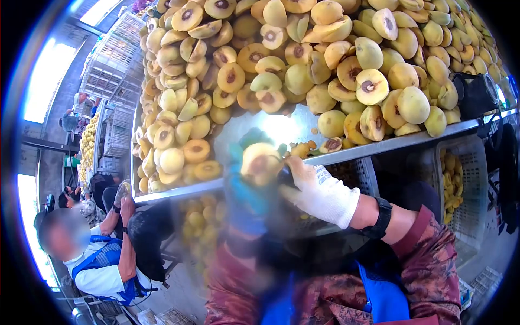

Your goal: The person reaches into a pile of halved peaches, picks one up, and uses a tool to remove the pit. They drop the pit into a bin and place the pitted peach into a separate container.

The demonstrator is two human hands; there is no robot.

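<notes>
My left hand (242,192), in a teal-blue glove, is closed around a halved yellow peach (261,162), cut face up with a brown centre. It is held above the front edge of the metal table (374,145). Close against the peach's right side is my right hand (325,192), in a white knit glove, its fingers curled. Something dark shows at those fingertips, but blur hides what it is. Peach halves (233,77) are heaped across the table beyond both hands, several with brown pits showing. Small brown-orange scraps (302,148) lie near my right fingertips.
Below the table at right stands a pale crate (470,189) with yellow pieces inside. More peaches (203,222) sit low at left, under the table edge. A co-worker (105,265) sits at left. Stacked crates (114,54) rise behind. A black container (476,93) is at the table's right.
</notes>
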